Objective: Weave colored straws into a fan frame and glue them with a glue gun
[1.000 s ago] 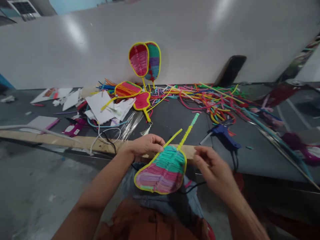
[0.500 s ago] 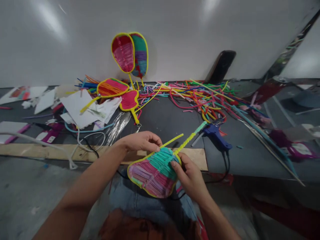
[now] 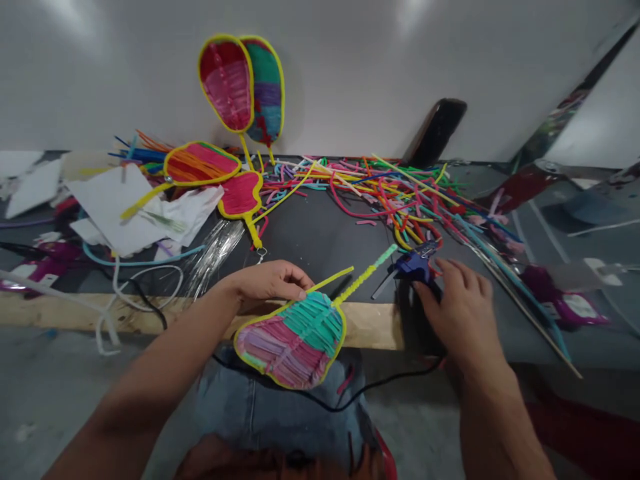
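Observation:
My left hand (image 3: 273, 283) pinches the top edge of a fan (image 3: 295, 340) made of pipe cleaners, with teal, pink and lilac bands inside a yellow rim. From the pinch a loose yellow pipe cleaner end (image 3: 333, 279) sticks out. The fan's handle (image 3: 357, 283), wrapped in yellow and mint, points up and to the right. My right hand (image 3: 460, 307) is closed around the grip of a dark blue glue gun (image 3: 414, 265) lying on the table. The grip is mostly hidden by my fingers, and the gun's black cord (image 3: 370, 387) hangs below the table edge.
Many coloured pipe cleaners (image 3: 350, 183) lie along the wall. Two finished fans (image 3: 227, 83) lean there, and two more (image 3: 203, 163) lie near white paper (image 3: 117, 207). A phone (image 3: 440, 130) stands against the wall. Purple-labelled packs (image 3: 567, 300) lie at right. A wooden strip (image 3: 373, 323) edges the table.
My right hand has let go of the fan and moved right to the glue gun. My left hand still pinches the fan's edge. The view has shifted slightly.

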Available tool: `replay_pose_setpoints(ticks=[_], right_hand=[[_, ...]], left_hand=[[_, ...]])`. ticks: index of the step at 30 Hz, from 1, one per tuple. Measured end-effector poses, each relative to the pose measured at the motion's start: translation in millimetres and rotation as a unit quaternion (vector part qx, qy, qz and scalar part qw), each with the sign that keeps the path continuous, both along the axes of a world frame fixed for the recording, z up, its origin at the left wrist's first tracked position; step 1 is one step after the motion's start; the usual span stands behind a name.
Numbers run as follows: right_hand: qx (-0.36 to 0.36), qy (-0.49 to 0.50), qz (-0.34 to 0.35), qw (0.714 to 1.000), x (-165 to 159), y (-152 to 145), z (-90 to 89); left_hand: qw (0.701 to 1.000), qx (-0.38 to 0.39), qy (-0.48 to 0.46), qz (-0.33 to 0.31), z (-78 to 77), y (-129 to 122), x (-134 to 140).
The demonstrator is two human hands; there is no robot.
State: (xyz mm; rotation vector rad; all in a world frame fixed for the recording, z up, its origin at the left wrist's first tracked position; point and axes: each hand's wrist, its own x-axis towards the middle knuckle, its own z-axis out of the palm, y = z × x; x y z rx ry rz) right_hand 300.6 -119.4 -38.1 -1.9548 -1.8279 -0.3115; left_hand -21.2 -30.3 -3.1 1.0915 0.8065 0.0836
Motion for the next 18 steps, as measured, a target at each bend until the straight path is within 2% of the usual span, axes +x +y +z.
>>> replay_pose_setpoints(ticks=[3,5,7,9,10,11,13,16,18], right_hand=[[-0.039,-0.015,0.008,0.999,8,8,-4.9],[0.005,-0.021,0.006,1.000,2,4,-0.2],[0.086,-0.001,0.025,0.996,-14,-4,8.9],[0.141,0.043,0.109,0.983,-38,-11,17.4],[0.142,0.060,0.170,0.973,-52,-14,20.0],[0.129,0.069,0.223,0.964,-67,-14,21.3],[0.076,0.064,0.275,0.956,-93,-11,20.8],[0.005,0.046,0.273,0.961,-116,-2,18.2],[-0.016,0.039,0.258,0.965,-121,2,18.2]], left_hand=[[1.000,-0.016,0.011,0.013,1.1,0,1],[1.000,-0.021,0.017,0.014,1.1,2,2],[1.000,-0.014,0.022,0.005,0.6,4,4],[0.999,0.004,0.029,-0.017,0.2,8,6],[0.999,0.011,0.031,-0.029,0.1,10,7],[0.999,0.018,0.032,-0.040,0.1,11,8],[0.997,0.034,0.029,-0.056,0.2,13,9],[0.994,0.076,0.017,-0.077,-0.6,13,9],[0.993,0.090,0.012,-0.079,-1.9,12,8]])
